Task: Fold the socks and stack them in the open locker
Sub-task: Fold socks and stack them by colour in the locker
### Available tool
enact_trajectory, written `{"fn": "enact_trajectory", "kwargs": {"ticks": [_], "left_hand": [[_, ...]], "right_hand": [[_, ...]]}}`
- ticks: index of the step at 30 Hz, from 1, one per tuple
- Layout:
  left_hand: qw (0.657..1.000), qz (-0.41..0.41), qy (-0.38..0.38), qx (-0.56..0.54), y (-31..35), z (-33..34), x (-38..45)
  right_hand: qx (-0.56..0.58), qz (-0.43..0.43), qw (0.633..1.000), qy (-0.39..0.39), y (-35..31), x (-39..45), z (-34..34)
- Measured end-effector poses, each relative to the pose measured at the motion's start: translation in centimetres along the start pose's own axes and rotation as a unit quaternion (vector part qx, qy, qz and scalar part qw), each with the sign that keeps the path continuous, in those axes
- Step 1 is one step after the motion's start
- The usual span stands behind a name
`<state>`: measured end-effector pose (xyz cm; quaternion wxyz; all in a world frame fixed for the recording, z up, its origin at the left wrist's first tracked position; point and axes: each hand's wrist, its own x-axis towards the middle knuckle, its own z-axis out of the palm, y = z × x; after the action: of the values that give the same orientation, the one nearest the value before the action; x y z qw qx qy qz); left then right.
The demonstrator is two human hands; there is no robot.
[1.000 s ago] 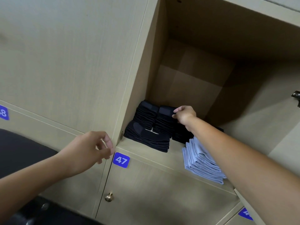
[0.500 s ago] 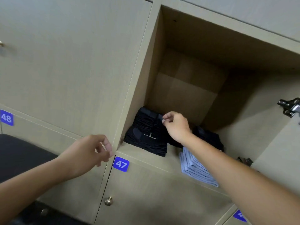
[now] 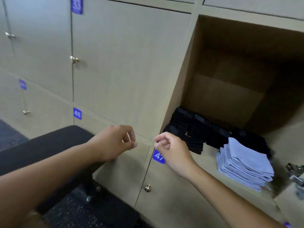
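Observation:
The open locker [image 3: 227, 96] holds stacks of folded black socks [image 3: 194, 129] along its floor and a stack of folded light blue socks [image 3: 243, 163] at the front right. My right hand [image 3: 171, 148] hovers outside the locker's front left corner, over the blue 47 label, fingers loosely curled and holding nothing. My left hand [image 3: 115, 142] floats a little to its left in front of the closed doors, also loosely curled and empty. The two hands are apart.
Closed locker doors with brass knobs [image 3: 147, 188] and blue number labels [image 3: 77, 113] fill the wall. A black padded bench [image 3: 49, 145] stands at the lower left. The open door's metal hinge [image 3: 296, 176] juts out at the right edge.
My right hand has let go of the black socks and pulled out of the locker toward the left. The view has swung left; my left hand stays about where it was.

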<state>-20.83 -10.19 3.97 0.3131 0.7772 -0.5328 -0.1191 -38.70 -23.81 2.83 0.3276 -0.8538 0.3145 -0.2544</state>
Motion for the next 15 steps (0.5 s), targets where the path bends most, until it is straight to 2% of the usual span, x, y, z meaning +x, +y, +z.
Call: {"fn": "enact_trajectory", "kwargs": {"ticks": [5, 15], "left_hand": [[0.999, -0.03, 0.021, 0.031, -2.0, -3.1, -3.3], [0.985, -0.14, 0.079, 0.057, -7.3, -10.3, -13.5]], "right_hand": [[-0.016, -0.035, 0.995, -0.087, -2.3, -1.1, 2.8], [-0.011, -0.103, 0.977, -0.188, -6.5, -1.7, 7.8]]}}
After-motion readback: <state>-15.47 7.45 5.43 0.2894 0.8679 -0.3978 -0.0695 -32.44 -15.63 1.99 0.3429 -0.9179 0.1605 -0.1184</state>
